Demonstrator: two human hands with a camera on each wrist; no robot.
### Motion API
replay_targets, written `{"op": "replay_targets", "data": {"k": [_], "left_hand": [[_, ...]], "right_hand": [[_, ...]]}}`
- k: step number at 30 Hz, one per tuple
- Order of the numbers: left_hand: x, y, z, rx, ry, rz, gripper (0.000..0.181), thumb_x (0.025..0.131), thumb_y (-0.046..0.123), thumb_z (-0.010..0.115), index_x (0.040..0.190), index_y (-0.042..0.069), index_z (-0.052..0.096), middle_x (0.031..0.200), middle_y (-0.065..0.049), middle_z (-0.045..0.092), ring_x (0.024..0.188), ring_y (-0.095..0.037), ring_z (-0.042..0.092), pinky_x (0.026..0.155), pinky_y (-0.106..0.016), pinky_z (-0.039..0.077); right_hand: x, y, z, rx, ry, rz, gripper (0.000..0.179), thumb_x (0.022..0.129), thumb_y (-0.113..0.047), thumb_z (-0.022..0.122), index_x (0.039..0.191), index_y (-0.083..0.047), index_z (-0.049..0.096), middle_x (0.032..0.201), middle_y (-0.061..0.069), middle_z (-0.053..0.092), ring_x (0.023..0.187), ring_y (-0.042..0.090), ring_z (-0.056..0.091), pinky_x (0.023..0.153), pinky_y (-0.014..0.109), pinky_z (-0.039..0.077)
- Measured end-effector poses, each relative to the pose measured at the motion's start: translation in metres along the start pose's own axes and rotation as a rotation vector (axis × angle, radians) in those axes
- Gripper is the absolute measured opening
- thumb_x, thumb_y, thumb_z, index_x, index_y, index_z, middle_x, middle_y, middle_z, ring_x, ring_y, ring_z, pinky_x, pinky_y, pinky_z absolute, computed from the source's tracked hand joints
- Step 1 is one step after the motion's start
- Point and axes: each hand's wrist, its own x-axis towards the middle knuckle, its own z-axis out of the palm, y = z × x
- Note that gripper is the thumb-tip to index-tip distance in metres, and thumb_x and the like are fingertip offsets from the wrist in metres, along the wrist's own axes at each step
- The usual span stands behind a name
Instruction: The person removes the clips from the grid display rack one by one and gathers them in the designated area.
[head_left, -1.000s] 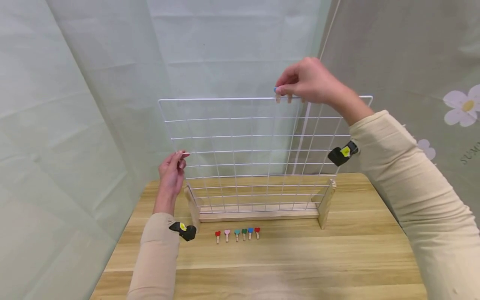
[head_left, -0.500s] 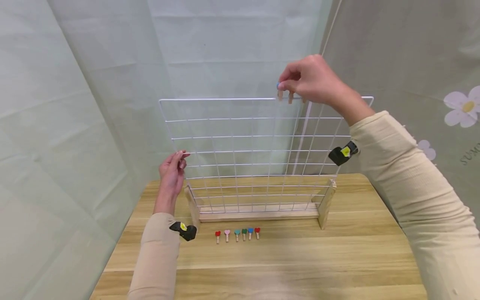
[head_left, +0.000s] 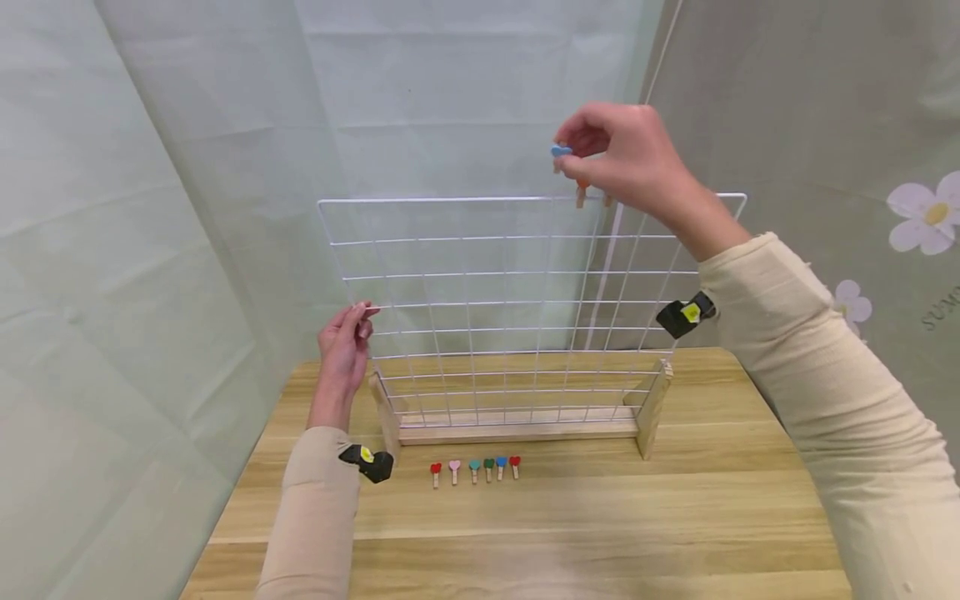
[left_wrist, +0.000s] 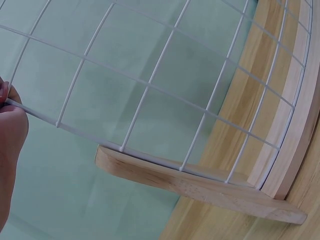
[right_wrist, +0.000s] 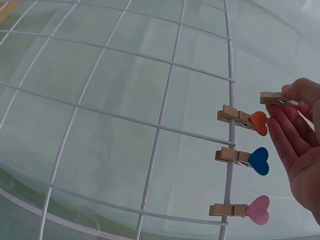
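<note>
A wooden clothespin with a light-blue heart is pinched by the right hand, clear above the white wire grid, whose left edge is held by the left hand; three heart clothespins, orange, blue and pink from left to right, are clipped along its top

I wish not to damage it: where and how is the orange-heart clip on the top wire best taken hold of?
Probably pinch the orange-heart clip by its heart end, coming from above: that end stands free above the top wire, while the wooden tips reach down past it. Squeezing there should open it.
</note>
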Motion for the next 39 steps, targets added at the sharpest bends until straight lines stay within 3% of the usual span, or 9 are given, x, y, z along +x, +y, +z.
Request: {"op": "replay_targets", "data": {"k": [3, 10, 14, 18, 21, 25, 27, 29, 39], "left_hand": [[0.0, 0.001, -0.001, -0.005, 0.005, -0.004, 0.024, 0.096, -0.002, 0.055, 0.081, 0.003, 0.073, 0.076, -0.007, 0.07, 0.057, -0.009, 0.044, 0.054, -0.016, 0.036], [0.001, 0.004, -0.003, -0.003, -0.01, 0.003, 0.023, 0.096, -0.001, 0.057, 0.081, 0.003, 0.073, 0.077, -0.007, 0.07, 0.057, -0.009, 0.044, 0.055, -0.016, 0.035], [0.001, 0.004, -0.004, -0.014, -0.012, 0.009, 0.023, 0.096, -0.001, 0.056, 0.081, 0.002, 0.073, 0.077, -0.008, 0.07, 0.057, -0.009, 0.044, 0.055, -0.017, 0.036], [0.0, 0.004, -0.004, -0.026, -0.006, 0.01, 0.022, 0.095, -0.002, 0.057, 0.081, 0.001, 0.073, 0.076, -0.009, 0.07, 0.057, -0.009, 0.044, 0.055, -0.017, 0.036], [0.0, 0.005, -0.004, -0.026, 0.0, 0.005, 0.022, 0.095, -0.002, 0.056, 0.081, 0.001, 0.073, 0.076, -0.009, 0.07, 0.057, -0.009, 0.044, 0.054, -0.016, 0.036], [0.0, 0.007, -0.004, -0.023, 0.011, 0.006, 0.024, 0.096, -0.003, 0.055, 0.081, 0.001, 0.072, 0.075, -0.009, 0.07, 0.056, -0.009, 0.044, 0.054, -0.016, 0.036], [0.0, 0.007, -0.005, -0.025, 0.016, 0.008, 0.025, 0.096, -0.003, 0.054, 0.08, 0.001, 0.073, 0.075, -0.009, 0.07, 0.056, -0.009, 0.043, 0.054, -0.016, 0.036], [0.0, 0.008, -0.005, -0.026, 0.017, 0.008, 0.025, 0.096, -0.003, 0.054, 0.08, 0.001, 0.073, 0.075, -0.009, 0.07, 0.057, -0.009, 0.044, 0.054, -0.016, 0.036], [-0.001, 0.008, -0.006, -0.015, 0.02, -0.003, 0.023, 0.096, -0.002, 0.055, 0.082, 0.001, 0.073, 0.076, -0.008, 0.07, 0.057, -0.009, 0.044, 0.054, -0.016, 0.036]], "right_hand": [[-0.003, -0.001, 0.001, -0.042, 0.04, -0.099, 0.015, 0.086, -0.004, 0.068, 0.1, 0.001, 0.068, 0.093, 0.008, 0.068, 0.081, 0.007, 0.065, 0.076, 0.017, 0.049], [-0.008, 0.0, 0.008, -0.073, 0.122, -0.372, 0.015, 0.084, 0.003, 0.07, 0.099, 0.005, 0.07, 0.087, 0.01, 0.066, 0.072, -0.006, 0.058, 0.074, 0.015, 0.049], [-0.013, 0.003, 0.017, -0.081, 0.13, -0.47, 0.017, 0.082, 0.006, 0.071, 0.099, 0.007, 0.071, 0.082, 0.012, 0.068, 0.07, 0.008, 0.062, 0.07, 0.013, 0.047], [-0.025, 0.007, 0.026, -0.064, 0.106, -0.464, 0.021, 0.079, 0.008, 0.073, 0.1, 0.008, 0.069, 0.084, 0.013, 0.07, 0.072, 0.02, 0.066, 0.072, 0.014, 0.048], [-0.037, 0.014, 0.031, -0.058, 0.102, -0.456, 0.021, 0.078, 0.007, 0.076, 0.098, 0.007, 0.07, 0.081, 0.012, 0.07, 0.071, 0.021, 0.067, 0.093, 0.031, 0.042], [-0.051, 0.027, 0.041, -0.047, 0.106, -0.487, 0.018, 0.076, 0.007, 0.077, 0.093, 0.004, 0.073, 0.079, 0.01, 0.07, 0.069, 0.019, 0.065, 0.09, 0.033, 0.044], [-0.058, 0.035, 0.047, -0.029, 0.097, -0.498, 0.019, 0.075, 0.009, 0.077, 0.093, 0.005, 0.073, 0.081, 0.01, 0.07, 0.069, 0.017, 0.063, 0.071, 0.019, 0.048], [-0.067, 0.041, 0.053, -0.007, 0.08, -0.488, 0.02, 0.075, 0.01, 0.076, 0.094, 0.006, 0.073, 0.082, 0.01, 0.07, 0.069, 0.017, 0.062, 0.067, 0.014, 0.046], [-0.11, 0.069, 0.082, 0.04, -0.053, -0.194, 0.018, 0.083, 0.004, 0.071, 0.101, 0.002, 0.072, 0.089, 0.008, 0.071, 0.076, 0.018, 0.065, 0.068, 0.031, 0.055]]}}
